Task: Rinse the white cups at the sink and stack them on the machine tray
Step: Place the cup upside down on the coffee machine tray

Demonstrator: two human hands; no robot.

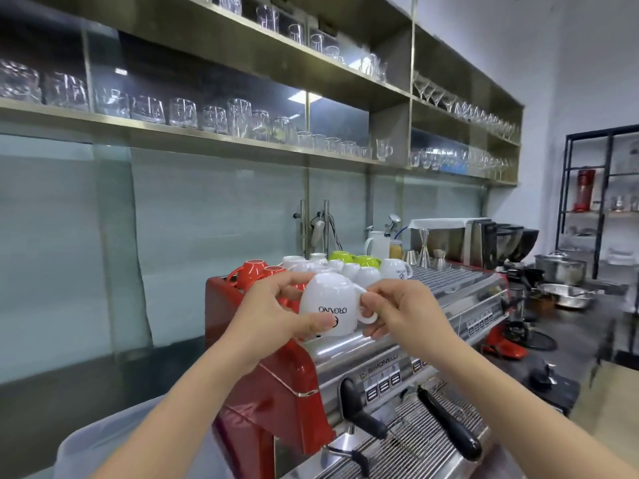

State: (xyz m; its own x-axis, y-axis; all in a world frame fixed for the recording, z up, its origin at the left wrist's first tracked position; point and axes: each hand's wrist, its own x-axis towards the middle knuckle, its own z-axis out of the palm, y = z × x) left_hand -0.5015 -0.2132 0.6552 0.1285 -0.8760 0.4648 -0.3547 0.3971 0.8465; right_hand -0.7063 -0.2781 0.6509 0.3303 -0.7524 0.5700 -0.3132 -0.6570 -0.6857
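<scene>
Bright even indoor light, soft overall blur, wide-angle bending at edges

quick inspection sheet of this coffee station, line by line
surface: machine tray, a steel grille on top of the red espresso machine, bare at its right part
job's things: white cup held upside down at the tray's front edge; more white cups stand inverted on the tray
clutter: red cups and green cups among the white ones; jiggers behind
hands: left hand grips the cup's body; right hand pinches its handle
cables: cords hang at the wall behind the machine
surroundings: shelves of glasses above; steel bowls on the counter to the right
</scene>
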